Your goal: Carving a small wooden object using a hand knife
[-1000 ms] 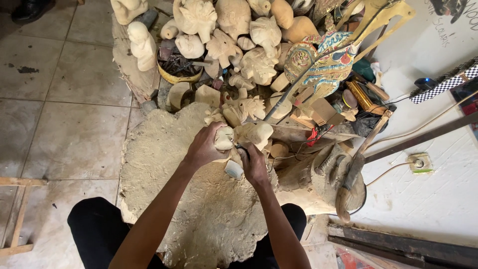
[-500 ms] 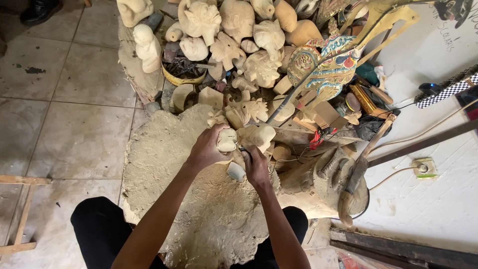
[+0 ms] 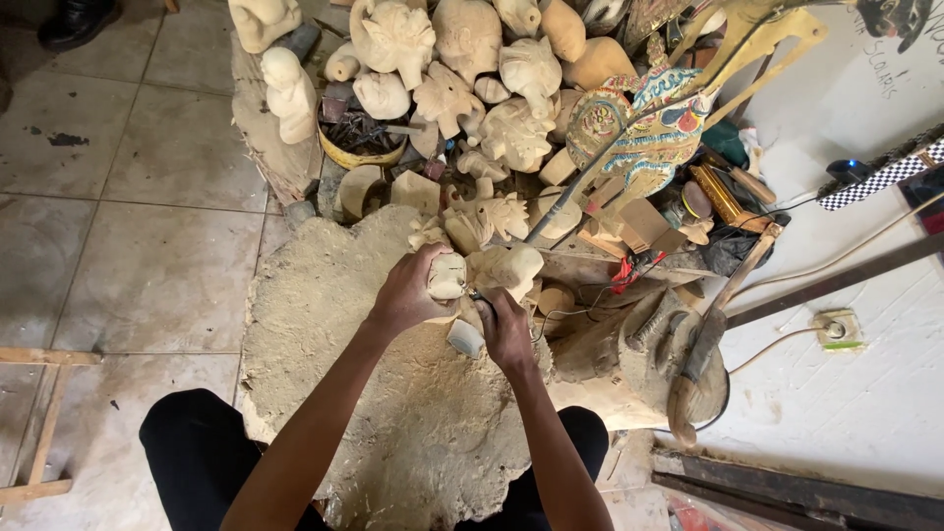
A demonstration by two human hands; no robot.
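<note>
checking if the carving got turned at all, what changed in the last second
Very little. The left hand keeps gripping the small pale wooden carving, and the right hand keeps the pale-handled tool against it; neither let go or visibly turned anything. The view only drifted slightly. The pile of pale wooden figures and painted flat puppet stayed put.

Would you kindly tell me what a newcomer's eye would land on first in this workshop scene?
First, the two hands at the centre: the left hand wraps a small pale carved wooden figure, and the right hand presses a short light-handled tool against it, above a wide dust-coated wooden slab. Behind them rises a heap of unpainted carved wooden figures, with a bright painted flat puppet on a rod to the right.
</note>
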